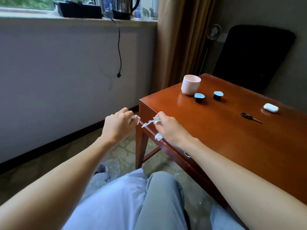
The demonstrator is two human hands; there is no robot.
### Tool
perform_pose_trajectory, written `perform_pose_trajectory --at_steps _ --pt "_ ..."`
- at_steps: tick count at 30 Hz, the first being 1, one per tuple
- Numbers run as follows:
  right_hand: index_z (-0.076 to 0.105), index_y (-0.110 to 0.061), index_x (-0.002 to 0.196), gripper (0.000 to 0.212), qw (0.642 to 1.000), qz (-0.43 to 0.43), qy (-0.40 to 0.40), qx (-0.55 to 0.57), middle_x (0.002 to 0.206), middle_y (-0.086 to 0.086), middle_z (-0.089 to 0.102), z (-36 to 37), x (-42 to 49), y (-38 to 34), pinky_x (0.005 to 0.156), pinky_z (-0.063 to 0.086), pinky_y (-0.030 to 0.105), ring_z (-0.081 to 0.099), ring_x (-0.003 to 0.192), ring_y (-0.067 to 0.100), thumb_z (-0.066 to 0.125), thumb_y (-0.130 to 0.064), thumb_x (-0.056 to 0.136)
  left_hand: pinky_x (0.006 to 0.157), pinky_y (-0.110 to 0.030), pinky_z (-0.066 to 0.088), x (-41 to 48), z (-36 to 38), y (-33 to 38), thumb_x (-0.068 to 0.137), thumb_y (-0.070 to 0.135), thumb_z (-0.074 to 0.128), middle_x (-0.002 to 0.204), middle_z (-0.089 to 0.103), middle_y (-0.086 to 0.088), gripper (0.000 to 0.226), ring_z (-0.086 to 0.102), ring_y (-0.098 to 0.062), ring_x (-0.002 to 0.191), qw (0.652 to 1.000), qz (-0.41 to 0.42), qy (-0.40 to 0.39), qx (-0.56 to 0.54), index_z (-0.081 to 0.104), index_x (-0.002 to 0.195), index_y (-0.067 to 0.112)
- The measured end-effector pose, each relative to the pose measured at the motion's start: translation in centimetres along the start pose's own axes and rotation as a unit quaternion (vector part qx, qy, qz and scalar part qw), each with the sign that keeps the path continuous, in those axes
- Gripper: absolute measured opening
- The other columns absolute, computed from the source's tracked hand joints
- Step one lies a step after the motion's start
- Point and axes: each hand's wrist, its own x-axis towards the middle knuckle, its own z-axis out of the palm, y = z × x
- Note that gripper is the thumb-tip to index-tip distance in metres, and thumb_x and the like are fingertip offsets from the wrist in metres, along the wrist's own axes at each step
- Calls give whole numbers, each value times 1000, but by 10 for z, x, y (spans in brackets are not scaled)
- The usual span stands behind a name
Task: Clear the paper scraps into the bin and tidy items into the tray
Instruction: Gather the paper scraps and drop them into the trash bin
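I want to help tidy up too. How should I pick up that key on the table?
Pinch the key by its thick black head, coming straight down from above. It lies flat on the table. The thin metal blade sits too low to grab easily, while the chunkier head probably gives your fingers sides to catch.

Both arms are bare. The left forearm (54, 180) and the right forearm (240, 176) show uncovered from the near edge of the view to the wrists, and the left hand (118, 126) and the right hand (171, 128) are bare too. Over the lap lies loose pale blue cloth (116, 200), on the left and again at the near right. Between these runs a grey-green trouser leg (162, 201) with soft folds. Which garment the blue belongs to cannot be told.
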Motion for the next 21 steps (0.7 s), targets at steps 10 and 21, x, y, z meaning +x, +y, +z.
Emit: perform_pose_trajectory --at_steps 10,21 --pt "45 -18 102 8 995 -13 -90 39 87 4 60 110 37 -33 64 41 39 55 78 28 41 -25 102 56 -29 38 -61 29 -95 94 37 56 77 56 2 31 59 -35 60 993 -104 -58 19 61 71 17" --pt "47 -15 105 9 989 -30 -130 70 83 1 56 233 64 -55 63 37 37 52 77 26 40 -21 101 57 -30 36 -130 66 -186 97 41 48 77 53 1 38 54 -27 63 965 -250 -80 3 59 74 14"
